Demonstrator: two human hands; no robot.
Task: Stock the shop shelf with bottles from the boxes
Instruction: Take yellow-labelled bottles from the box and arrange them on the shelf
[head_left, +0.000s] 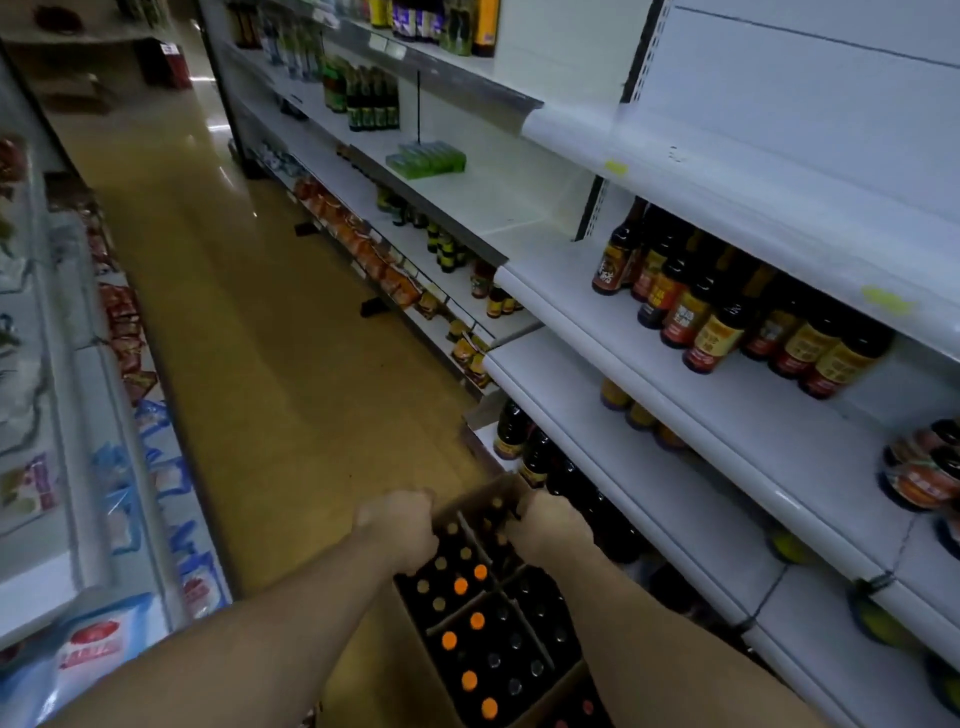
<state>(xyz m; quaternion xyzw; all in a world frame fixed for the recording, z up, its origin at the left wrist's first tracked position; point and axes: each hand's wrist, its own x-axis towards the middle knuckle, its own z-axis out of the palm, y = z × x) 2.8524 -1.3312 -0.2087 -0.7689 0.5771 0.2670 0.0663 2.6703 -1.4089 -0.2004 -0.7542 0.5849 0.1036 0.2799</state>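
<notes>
Left of the left hand (397, 525) the floor (260, 364) lies open. Right of the right hand (550, 522) the shelf (613, 447) edge juts out (dark bottles (576, 493) crowd beneath). Below both hands, capped bottles (460, 586) fill the box (550, 699).

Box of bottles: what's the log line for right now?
left hand: grips box rim | right hand: grips box rim | bottles: inside box | shelf: partly stocked
</notes>
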